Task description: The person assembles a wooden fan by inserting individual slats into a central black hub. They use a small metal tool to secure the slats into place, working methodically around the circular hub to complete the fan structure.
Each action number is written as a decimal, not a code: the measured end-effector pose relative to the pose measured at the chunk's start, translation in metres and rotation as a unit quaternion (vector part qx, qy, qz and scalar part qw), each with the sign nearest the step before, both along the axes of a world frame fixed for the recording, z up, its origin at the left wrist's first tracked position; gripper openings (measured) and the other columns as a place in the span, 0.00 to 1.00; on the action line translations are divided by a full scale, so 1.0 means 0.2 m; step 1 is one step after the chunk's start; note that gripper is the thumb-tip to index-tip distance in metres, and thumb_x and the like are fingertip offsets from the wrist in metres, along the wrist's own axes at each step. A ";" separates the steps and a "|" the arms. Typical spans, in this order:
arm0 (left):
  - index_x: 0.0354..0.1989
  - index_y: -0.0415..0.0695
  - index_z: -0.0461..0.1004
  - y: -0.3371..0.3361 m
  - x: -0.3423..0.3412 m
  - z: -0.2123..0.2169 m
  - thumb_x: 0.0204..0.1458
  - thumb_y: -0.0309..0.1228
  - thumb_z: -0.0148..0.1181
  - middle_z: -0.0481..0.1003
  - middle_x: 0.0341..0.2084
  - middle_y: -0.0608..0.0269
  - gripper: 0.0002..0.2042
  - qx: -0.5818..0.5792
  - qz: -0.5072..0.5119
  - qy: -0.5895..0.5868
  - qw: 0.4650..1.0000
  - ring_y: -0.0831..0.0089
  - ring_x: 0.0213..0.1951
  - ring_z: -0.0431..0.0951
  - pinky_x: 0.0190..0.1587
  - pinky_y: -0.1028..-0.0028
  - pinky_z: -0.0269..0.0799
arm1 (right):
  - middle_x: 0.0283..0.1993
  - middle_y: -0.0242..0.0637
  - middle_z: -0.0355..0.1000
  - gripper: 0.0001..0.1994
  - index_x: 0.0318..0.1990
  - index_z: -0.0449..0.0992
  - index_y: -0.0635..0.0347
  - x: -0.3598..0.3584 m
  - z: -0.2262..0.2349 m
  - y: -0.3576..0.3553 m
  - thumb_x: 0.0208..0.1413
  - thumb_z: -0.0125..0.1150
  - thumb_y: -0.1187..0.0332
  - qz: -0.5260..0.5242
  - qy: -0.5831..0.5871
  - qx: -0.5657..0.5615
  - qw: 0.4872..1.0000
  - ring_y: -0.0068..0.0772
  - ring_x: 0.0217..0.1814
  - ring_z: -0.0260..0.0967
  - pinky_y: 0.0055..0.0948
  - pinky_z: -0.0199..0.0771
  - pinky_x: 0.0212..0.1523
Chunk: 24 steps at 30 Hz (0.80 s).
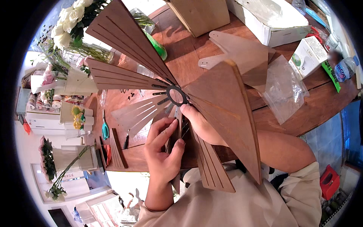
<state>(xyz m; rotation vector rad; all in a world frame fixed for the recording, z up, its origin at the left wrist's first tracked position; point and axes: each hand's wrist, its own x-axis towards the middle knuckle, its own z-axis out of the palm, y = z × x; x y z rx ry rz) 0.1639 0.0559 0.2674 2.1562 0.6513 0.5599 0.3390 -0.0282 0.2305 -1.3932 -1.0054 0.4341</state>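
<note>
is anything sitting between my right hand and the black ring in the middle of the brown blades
Nothing visible does: the thumb of your right hand is right at the black ring's lower edge.

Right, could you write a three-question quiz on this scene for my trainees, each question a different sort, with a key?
1. Multiple choice: what colour are the handles of the scissors? A) red B) teal C) yellow
2. True or false: the right hand has its thumb at the black ring where the slotted brown blades meet.
3. Fill in the blank: the clear plastic bag lies on the wooden ____.

Key: 1. B; 2. true; 3. table.
</note>
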 end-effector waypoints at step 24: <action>0.51 0.28 0.79 -0.09 0.07 -0.04 0.44 0.21 0.66 0.74 0.51 0.44 0.21 0.208 -0.001 0.051 0.977 0.54 0.46 0.79 0.48 0.63 0.77 | 0.41 0.43 0.77 0.11 0.48 0.75 0.67 -0.04 -0.01 0.02 0.62 0.63 0.69 0.030 0.219 0.053 0.974 0.37 0.45 0.77 0.35 0.75 0.48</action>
